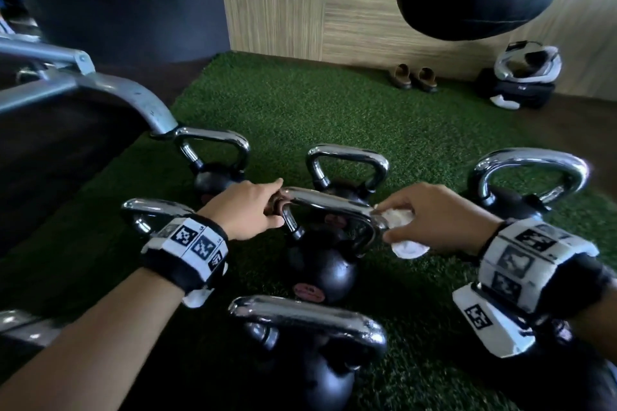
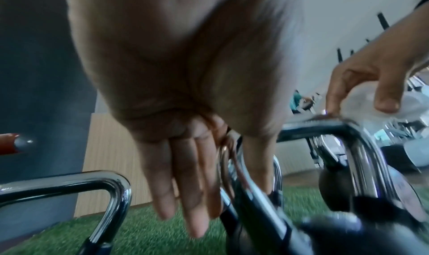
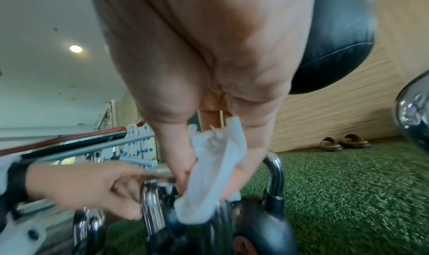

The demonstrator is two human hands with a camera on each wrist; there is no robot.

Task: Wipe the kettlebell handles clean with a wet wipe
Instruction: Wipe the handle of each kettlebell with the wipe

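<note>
Near kettlebell [image 1: 314, 354] crowds in. Right hand [image 1: 437, 213] pinches wet wipe [image 1: 405, 233] on centre handle [image 1: 329, 202]; left hand [image 1: 248, 210] grips its left corner. Risk: wipe slips off slick chrome, bell tips.

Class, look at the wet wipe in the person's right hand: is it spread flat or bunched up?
Bunched up: the wet wipe shows crumpled folds, pinched by the right hand against the kettlebell handle.

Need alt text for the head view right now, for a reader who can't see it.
A right hand presses a white wet wipe against one end of the centre kettlebell's chrome handle while the left hand grips the other end. Five more kettlebells surround it on green turf.
</note>
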